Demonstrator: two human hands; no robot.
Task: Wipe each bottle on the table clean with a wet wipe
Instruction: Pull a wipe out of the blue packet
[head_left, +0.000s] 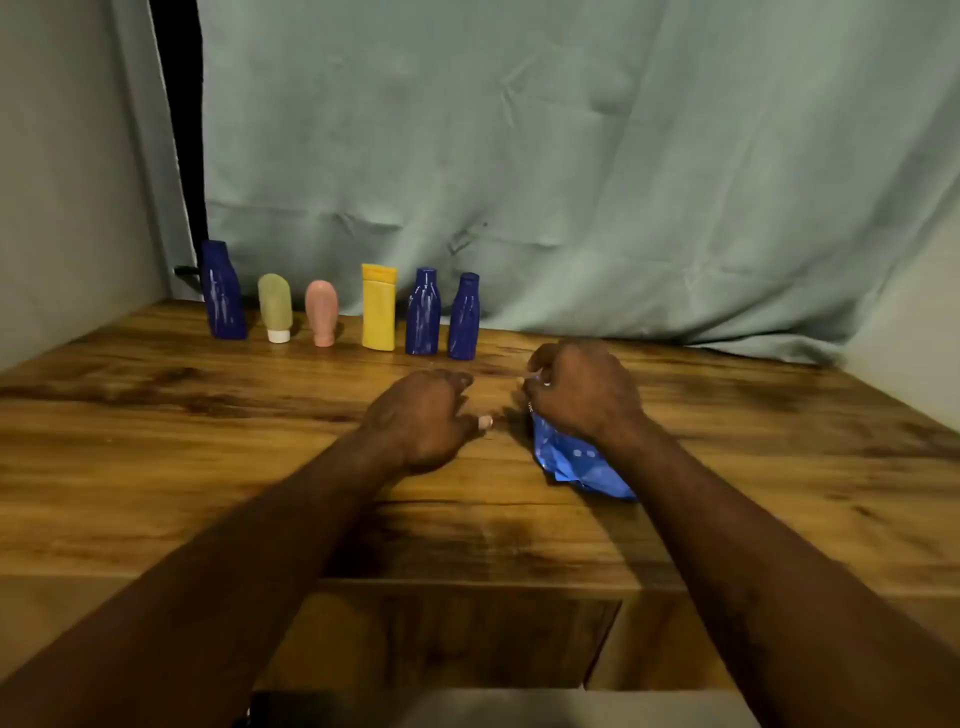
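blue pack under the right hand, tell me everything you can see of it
The pack is a soft, crinkled pouch of glossy blue film with small white marks. It lies on the table, right of the middle, its near end free. The right hand grips its far end with curled fingers; whether the pack is opened is hidden.

Six bottles (378, 312) in a row at table (156, 415) back-left, just before the curtain (571, 182). Nearer, right of centre: wipes pack (576, 462) under right hand (582, 389); left hand (421, 415) just beside, left.
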